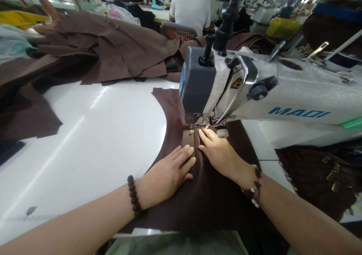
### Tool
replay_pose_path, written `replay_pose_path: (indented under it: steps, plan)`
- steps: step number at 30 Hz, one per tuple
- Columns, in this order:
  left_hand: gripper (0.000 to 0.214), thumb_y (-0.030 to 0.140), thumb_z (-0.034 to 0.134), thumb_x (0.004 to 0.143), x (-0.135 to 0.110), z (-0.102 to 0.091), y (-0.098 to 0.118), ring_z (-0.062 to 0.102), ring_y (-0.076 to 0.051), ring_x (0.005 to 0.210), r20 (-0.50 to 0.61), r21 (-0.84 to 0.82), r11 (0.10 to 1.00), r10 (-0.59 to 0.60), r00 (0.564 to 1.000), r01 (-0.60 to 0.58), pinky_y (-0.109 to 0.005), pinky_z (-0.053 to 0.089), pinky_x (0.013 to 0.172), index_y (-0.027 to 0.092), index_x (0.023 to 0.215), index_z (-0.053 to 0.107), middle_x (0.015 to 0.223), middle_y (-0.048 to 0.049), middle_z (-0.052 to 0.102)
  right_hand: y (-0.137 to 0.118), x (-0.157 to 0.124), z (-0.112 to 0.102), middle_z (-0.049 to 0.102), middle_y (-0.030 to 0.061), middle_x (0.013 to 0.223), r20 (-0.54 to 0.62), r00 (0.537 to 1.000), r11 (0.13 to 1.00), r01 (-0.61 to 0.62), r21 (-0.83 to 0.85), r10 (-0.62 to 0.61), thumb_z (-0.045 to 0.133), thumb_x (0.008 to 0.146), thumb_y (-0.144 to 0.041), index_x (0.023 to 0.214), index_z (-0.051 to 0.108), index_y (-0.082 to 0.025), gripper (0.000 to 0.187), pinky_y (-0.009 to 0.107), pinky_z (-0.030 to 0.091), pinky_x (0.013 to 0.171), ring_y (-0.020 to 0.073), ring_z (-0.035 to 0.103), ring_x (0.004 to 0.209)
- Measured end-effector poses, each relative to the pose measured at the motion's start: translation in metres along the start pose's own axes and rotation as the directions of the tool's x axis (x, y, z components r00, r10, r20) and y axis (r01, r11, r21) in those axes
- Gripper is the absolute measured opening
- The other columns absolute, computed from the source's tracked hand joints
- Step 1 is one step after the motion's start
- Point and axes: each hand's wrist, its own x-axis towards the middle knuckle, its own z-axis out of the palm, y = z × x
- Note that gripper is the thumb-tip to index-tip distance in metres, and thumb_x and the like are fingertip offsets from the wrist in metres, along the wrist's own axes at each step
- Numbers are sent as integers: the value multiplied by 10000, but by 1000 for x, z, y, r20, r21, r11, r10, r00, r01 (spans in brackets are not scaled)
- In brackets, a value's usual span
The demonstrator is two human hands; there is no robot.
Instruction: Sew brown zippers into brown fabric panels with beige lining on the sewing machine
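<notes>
A dark brown fabric panel (215, 198) lies under the head of a sewing machine (294, 92). Along its middle runs a narrow zipper (196, 149), passing up toward the presser foot (199, 126). My left hand (169, 172) lies flat on the panel just left of the zipper, fingers stretched out. To the zipper's right, my right hand (223, 153) presses on the cloth, its fingers extended and the fingertips close to the presser foot. The needle tip is too small to make out.
Brown fabric pieces (113, 47) are heaped along the back of the white table (113, 126). More brown pieces with metal zipper pulls (335, 172) lie at the right. A person in a white shirt (190, 8) sits beyond the heap.
</notes>
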Motion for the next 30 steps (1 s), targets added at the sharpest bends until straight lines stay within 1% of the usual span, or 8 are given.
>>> replay_pose_path:
  steps: [2, 5, 11, 14, 17, 23, 27, 30]
  plan:
    - [383, 264, 482, 891, 3, -1, -3, 385, -304, 1237, 9, -6, 1000, -7, 1000, 7, -472, 326, 1055, 58, 1215, 479, 1290, -191, 438, 0, 0, 1, 416, 163, 1336, 3, 1000, 998, 14, 69, -14, 412, 897, -289, 1325, 344, -75, 483, 505, 321, 1028, 243, 373, 1250]
    - [376, 269, 489, 888, 10, -4, -8, 390, -288, 1228, 6, -25, 1000, -8, 1000, 8, -463, 316, 1063, 78, 1212, 474, 1283, -173, 433, 6, 1, 2, 449, 133, 1313, -8, 999, 987, 46, 151, -45, 449, 881, -332, 1304, 366, -94, 492, 472, 313, 1049, 215, 397, 1235]
    - [375, 295, 472, 897, 16, -5, -21, 455, -268, 1149, -13, -29, 999, 15, 1000, -16, -462, 329, 1051, 83, 1207, 464, 1156, -141, 510, 16, 7, 1, 487, 141, 1268, -6, 997, 993, 81, 84, -80, 436, 885, -372, 1270, 433, -117, 463, 468, 340, 1020, 229, 478, 1150]
    - [344, 275, 443, 912, 16, -3, -27, 440, -266, 1169, -20, -36, 998, 43, 999, -44, -475, 293, 1067, 103, 1209, 463, 1175, -131, 506, 19, 12, -1, 531, 130, 1218, 20, 993, 990, 115, 82, -117, 450, 872, -419, 1252, 458, -118, 485, 444, 360, 1005, 241, 462, 1165]
    - [309, 240, 415, 923, 17, -4, -32, 435, -261, 1180, -10, -56, 997, 50, 999, -50, -482, 285, 1068, 113, 1198, 476, 1197, -133, 494, 22, 17, -3, 581, 109, 1154, 32, 990, 989, 132, 71, -134, 455, 871, -420, 1174, 541, -158, 409, 438, 364, 996, 241, 496, 1127]
    - [285, 239, 429, 917, 25, -7, -43, 430, -265, 1181, -25, -67, 997, 48, 999, -49, -481, 310, 1051, 124, 1167, 502, 1155, -137, 496, 26, 28, -6, 626, 91, 1088, 71, 994, 993, 81, 86, -88, 473, 868, -401, 1083, 612, -168, 346, 380, 411, 951, 224, 557, 1054]
    - [285, 225, 437, 914, 31, -8, -51, 421, -256, 1180, -7, -77, 996, 49, 999, -49, -475, 290, 1064, 132, 1177, 494, 1125, -121, 506, 25, 35, -14, 648, 64, 1050, 136, 989, 982, 29, 187, -55, 477, 870, -356, 1024, 645, -179, 289, 301, 450, 912, 186, 581, 1030]
    - [248, 222, 449, 909, 35, -10, -55, 424, -250, 1168, -4, -100, 994, 37, 999, -37, -461, 307, 1056, 140, 1131, 524, 1128, -114, 507, 26, 41, -19, 638, 32, 1084, 169, 982, 960, 37, 276, -86, 438, 884, -319, 1028, 646, -209, 276, 311, 429, 955, 174, 558, 1077]
